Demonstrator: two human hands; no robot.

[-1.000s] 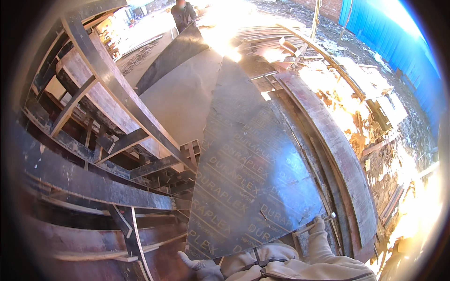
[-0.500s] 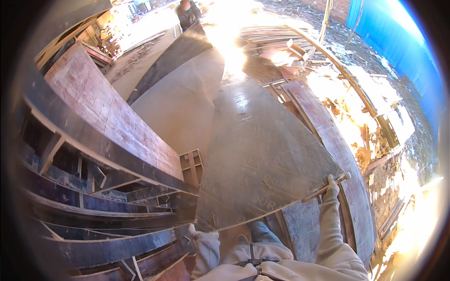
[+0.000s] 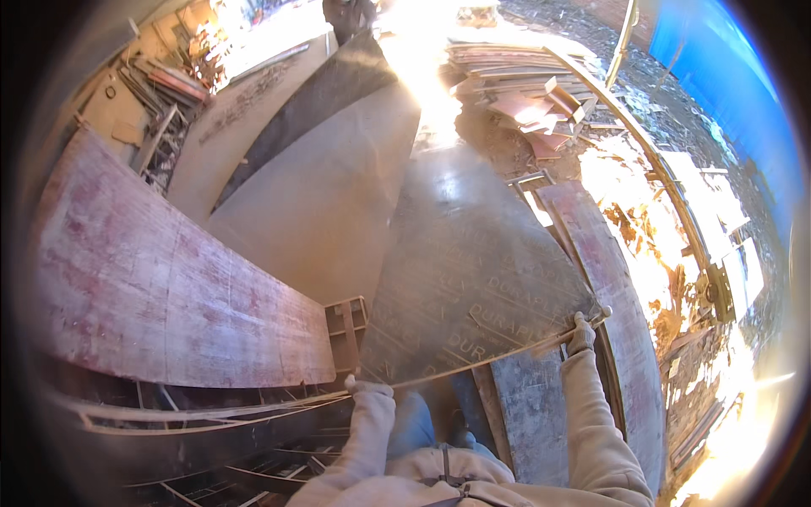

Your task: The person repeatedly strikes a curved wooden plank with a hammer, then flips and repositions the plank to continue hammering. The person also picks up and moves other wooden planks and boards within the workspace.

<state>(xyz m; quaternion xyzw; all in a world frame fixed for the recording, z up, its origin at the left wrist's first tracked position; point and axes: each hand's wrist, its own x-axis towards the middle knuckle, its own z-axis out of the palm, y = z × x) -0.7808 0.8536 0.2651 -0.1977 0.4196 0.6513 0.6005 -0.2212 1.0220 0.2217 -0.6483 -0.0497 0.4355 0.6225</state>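
A dark plywood sheet [image 3: 473, 262] with a printed face stretches out in front of me, its near edge at my waist. My left hand [image 3: 369, 386] is closed on the near left corner. Toward the near right corner, my right hand [image 3: 581, 331] grips the edge, gloved like the left. A hammer [image 3: 603, 314] is in that hand too, its head sticking out past the corner and its handle lying along the edge. Fingers beneath the sheet are hidden. Beyond it, a smooth brown-grey sheet [image 3: 312, 177] and a darker sheet [image 3: 296, 110] lie fanned out.
A person [image 3: 348, 19] stands at the far end of the sheets. To my left lies a reddish panel [image 3: 186, 270] above wooden framing [image 3: 211, 414]. Weathered boards [image 3: 591, 237] run along my right. Farther off are stacked planks [image 3: 498, 68] and a blue metal fence [image 3: 718, 76].
My view has shifted, bringing more of the reddish panel into sight. The plywood's near edge sits slightly higher in view, with both hands still on it. The far person is now partly cut off.
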